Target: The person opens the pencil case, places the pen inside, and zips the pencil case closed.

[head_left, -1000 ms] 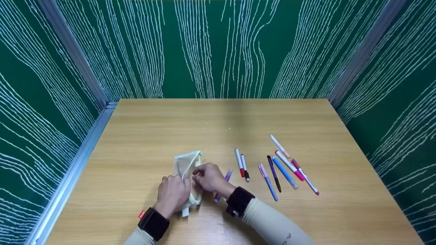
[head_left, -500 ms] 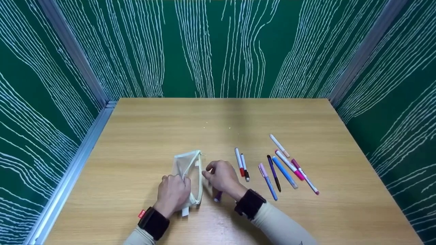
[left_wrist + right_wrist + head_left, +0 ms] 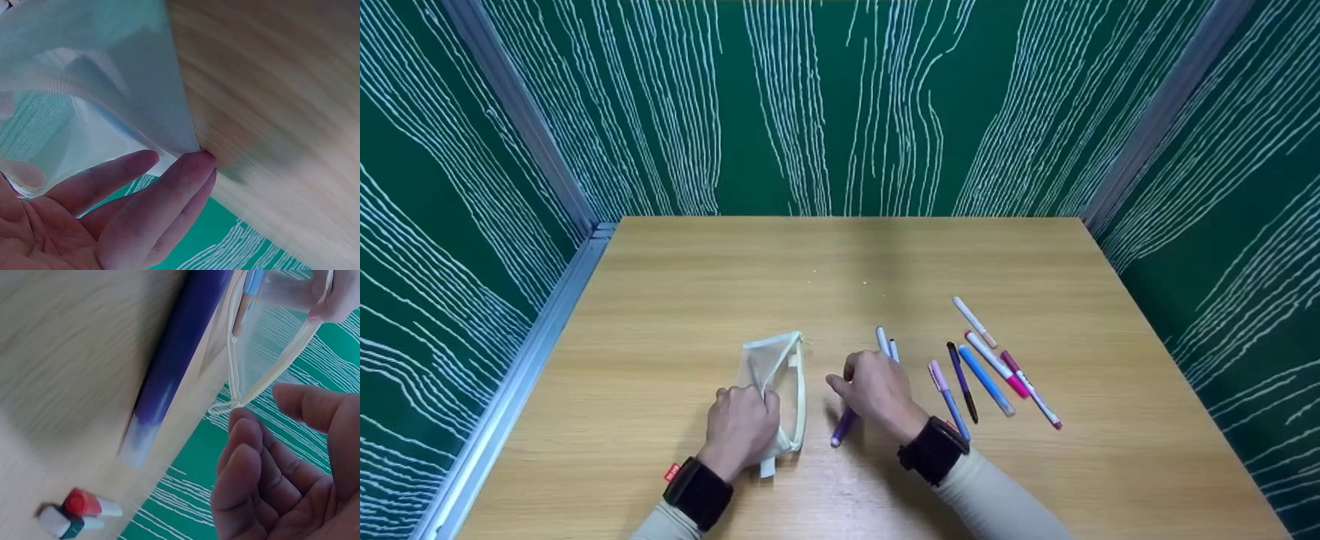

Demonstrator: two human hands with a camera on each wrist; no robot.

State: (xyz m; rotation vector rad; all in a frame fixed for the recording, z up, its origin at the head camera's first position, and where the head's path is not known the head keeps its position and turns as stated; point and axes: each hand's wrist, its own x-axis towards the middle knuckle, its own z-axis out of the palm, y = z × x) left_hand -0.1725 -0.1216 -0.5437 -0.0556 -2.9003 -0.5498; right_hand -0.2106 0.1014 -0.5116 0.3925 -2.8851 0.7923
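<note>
My left hand (image 3: 741, 427) grips the near side of a pale mesh zip pouch (image 3: 765, 354), its zipper mouth spread wide toward the right. In the left wrist view the fingers pinch a fold of the mesh (image 3: 129, 67). A blue pen (image 3: 255, 282) shows inside the pouch in the right wrist view. My right hand (image 3: 877, 386) hovers right of the pouch with loosely bent fingers, thumb apart, holding nothing. Beneath it lies a purple marker (image 3: 844, 429), partly hidden by the hand.
Two white markers lie beyond the right hand, one with a red cap (image 3: 82, 502), one with a black cap (image 3: 66, 523). Further right are several pens and markers, among them a blue marker (image 3: 987, 381) and a pink-capped marker (image 3: 997, 364). Green walls surround the wooden table (image 3: 697, 262).
My right hand has drawn out of the pouch mouth and moved right, over the purple marker. The left hand and pouch have stayed in place.
</note>
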